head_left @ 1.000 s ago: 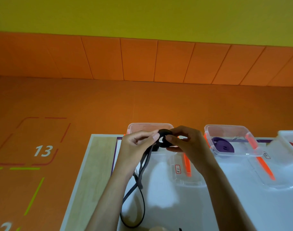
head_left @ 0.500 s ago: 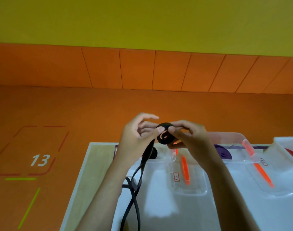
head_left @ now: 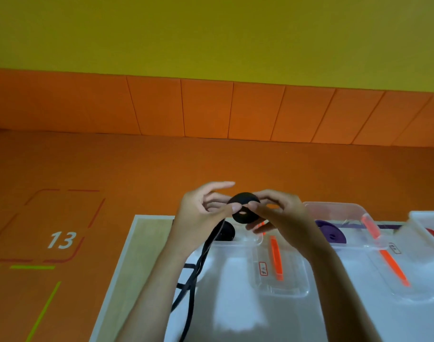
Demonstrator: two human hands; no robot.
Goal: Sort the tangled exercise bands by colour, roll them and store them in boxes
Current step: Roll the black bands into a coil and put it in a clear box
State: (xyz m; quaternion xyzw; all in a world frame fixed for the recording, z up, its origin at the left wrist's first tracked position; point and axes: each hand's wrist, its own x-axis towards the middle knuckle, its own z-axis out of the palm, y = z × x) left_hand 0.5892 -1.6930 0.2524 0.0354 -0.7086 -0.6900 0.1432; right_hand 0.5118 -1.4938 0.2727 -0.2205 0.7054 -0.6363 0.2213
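Since a second ago we have raised the black roll (head_left: 244,208) off the near box line; both hands now sit higher, against the orange floor rather than over the bench (head_left: 146,243). Roll looks fuller, more band wound on. Left hand (head_left: 201,213) has opened its upper fingers, forefinger stretched out above the roll; earlier they curled onto it. Right hand (head_left: 277,213) has shifted to pinch the roll's face. Loose black tail (head_left: 198,265) hangs straighter and shorter. A second black roll (head_left: 227,232) in the left box has come into sight.
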